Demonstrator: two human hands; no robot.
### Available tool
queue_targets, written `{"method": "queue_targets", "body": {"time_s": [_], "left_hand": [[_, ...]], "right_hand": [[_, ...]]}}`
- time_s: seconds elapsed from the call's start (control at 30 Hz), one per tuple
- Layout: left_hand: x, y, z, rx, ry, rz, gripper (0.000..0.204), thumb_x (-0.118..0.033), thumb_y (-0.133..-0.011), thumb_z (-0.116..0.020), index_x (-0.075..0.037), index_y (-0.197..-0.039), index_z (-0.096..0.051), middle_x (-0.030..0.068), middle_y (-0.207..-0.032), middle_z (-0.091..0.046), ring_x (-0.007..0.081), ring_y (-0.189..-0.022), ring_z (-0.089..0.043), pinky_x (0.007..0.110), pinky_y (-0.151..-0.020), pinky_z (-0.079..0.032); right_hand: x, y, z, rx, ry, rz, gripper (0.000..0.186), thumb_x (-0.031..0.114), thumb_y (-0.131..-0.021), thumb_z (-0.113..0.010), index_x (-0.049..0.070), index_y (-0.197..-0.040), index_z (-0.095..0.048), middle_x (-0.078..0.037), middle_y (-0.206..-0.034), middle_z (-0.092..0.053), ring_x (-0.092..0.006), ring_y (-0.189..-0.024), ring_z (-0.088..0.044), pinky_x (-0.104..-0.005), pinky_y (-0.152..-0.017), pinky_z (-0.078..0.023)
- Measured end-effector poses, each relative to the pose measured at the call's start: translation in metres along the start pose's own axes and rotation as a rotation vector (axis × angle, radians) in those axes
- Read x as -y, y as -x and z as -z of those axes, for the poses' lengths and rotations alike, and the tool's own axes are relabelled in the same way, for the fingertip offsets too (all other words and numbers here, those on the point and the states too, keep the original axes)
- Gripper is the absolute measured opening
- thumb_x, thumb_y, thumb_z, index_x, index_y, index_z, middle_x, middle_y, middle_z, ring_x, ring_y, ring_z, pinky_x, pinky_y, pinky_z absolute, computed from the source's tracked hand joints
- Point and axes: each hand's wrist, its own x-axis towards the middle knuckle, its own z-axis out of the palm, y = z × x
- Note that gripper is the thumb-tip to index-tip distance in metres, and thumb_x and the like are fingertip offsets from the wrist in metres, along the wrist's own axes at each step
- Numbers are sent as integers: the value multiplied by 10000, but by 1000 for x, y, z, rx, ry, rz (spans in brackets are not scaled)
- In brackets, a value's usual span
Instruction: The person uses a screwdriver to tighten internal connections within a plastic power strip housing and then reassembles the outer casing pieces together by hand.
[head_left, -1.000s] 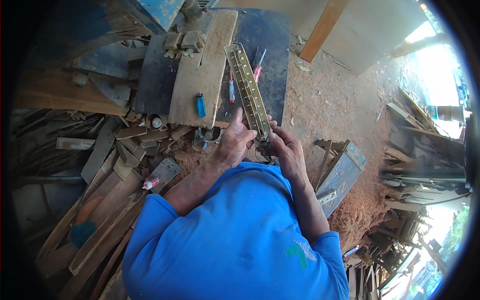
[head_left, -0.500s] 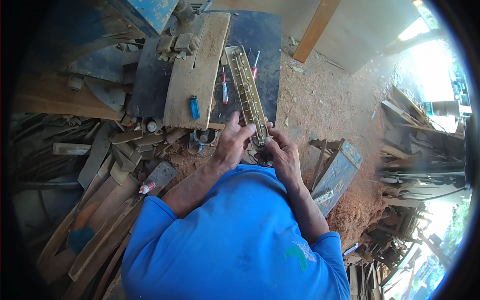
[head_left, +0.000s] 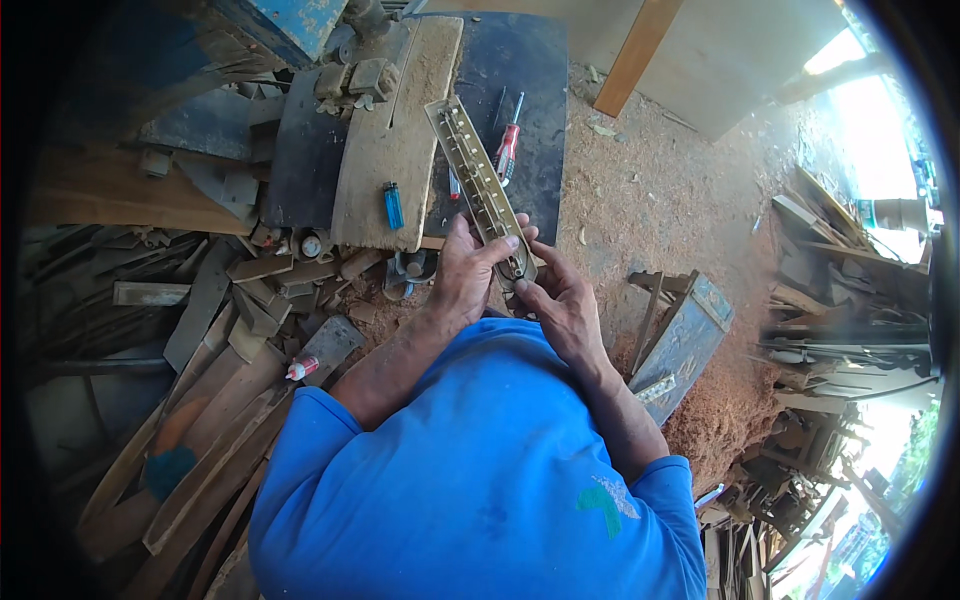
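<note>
I hold an opened power strip (head_left: pixel 470 160), a long narrow tan casing with small metal contacts in rows along its inside. It slants up and to the left over the bench. My left hand (head_left: pixel 465 268) is closed around the near part of its left side, the thumb lying across the casing. At the near end, my right hand (head_left: pixel 562 298) grips the right edge with thumb and fingers. A red-handled screwdriver (head_left: pixel 508 150) lies just right of the strip. Another screwdriver (head_left: pixel 455 187) is mostly hidden beneath it.
A blue lighter (head_left: pixel 393 207) lies on the wooden board (head_left: pixel 375 170) of the dark bench (head_left: pixel 540 70). Wood scraps (head_left: pixel 260 310) pile up on the left, with a small red-and-white bottle (head_left: pixel 302 367) among them. A worn grey-blue box (head_left: pixel 690 330) stands on the right near sawdust (head_left: pixel 720 420).
The power strip has tilted further left at its far end, uncovering the red-handled screwdriver and covering most of the other one. My right hand has shifted slightly at the near end.
</note>
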Motion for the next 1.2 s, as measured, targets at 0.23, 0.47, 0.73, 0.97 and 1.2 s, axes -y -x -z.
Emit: {"method": "queue_targets", "body": {"time_s": [0.23,0.47,0.73,0.97,1.2], "left_hand": [[-6,-4,-7,10,143,15,516,97,-926,-541,-65,-1374,-344,202,-1306,-578,315,-1115,-667,413,-952,-581],[4,-1,-18,23,163,48,490,53,-969,-487,-77,-1398,-288,160,-1215,-568,260,-1053,-640,437,-931,-580],[10,-4,-36,44,158,57,371,28,-979,-480,-58,-1314,-344,126,-1152,-527,264,-1012,-646,435,-913,-580],[22,-8,-39,-36,296,0,222,-207,-1078,-425,-55,-1239,-409,125,-1057,-549,253,-940,-644,467,-886,-578],[32,-7,-28,-106,344,39,293,-273,-1080,-399,-39,-1253,-434,147,-1050,-563,265,-924,-633,520,-941,-544]], "right_hand": [[-6,10,3,26,-176,151,639,79,-944,-680,12,-1509,-391,-153,-1142,-668,-200,-1051,-674,-319,-898,-538],[-11,11,14,38,-258,123,568,23,-947,-640,8,-1479,-441,-159,-1164,-668,-212,-1040,-678,-351,-935,-537],[-3,18,21,-54,-360,131,437,4,-925,-654,-15,-1346,-540,-137,-1109,-676,-194,-985,-692,-320,-881,-561],[-11,15,30,-275,528,625,209,-51,-803,-753,11,-979,-658,-131,-963,-692,-227,-821,-722,-324,-714,-580],[-22,15,29,-249,597,632,167,-70,-799,-740,5,-923,-656,-139,-928,-699,-232,-809,-717,-325,-712,-570]]}}
